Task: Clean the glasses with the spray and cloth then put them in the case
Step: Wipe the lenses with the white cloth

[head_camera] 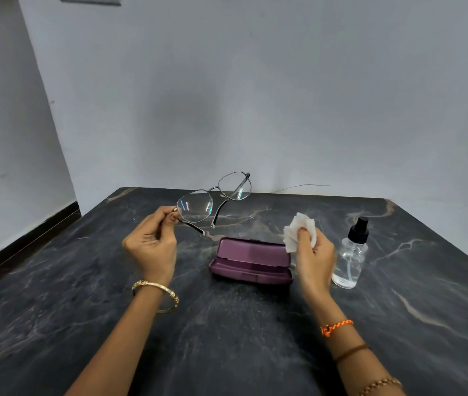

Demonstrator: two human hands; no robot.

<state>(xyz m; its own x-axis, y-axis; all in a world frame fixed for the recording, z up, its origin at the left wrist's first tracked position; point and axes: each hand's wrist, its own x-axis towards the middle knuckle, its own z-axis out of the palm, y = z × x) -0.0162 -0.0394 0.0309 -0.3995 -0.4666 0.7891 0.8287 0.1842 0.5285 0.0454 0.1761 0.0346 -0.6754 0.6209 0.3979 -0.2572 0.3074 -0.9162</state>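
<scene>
My left hand (152, 244) pinches the near hinge corner of thin metal-framed glasses (214, 195) and holds them up above the table, arms unfolded, lenses tilted toward the right. My right hand (314, 257) grips a crumpled white cloth (295, 230), which sticks out above the fingers, apart from the glasses. A purple glasses case (251, 261) lies open on the table between my hands, with nothing visible inside. A clear spray bottle (351, 257) with a black nozzle stands upright just right of my right hand.
The dark marble table (227, 324) ends at a grey wall behind and at an edge on the left, with floor below. A thin wire (301, 186) lies along the wall at the table's back edge.
</scene>
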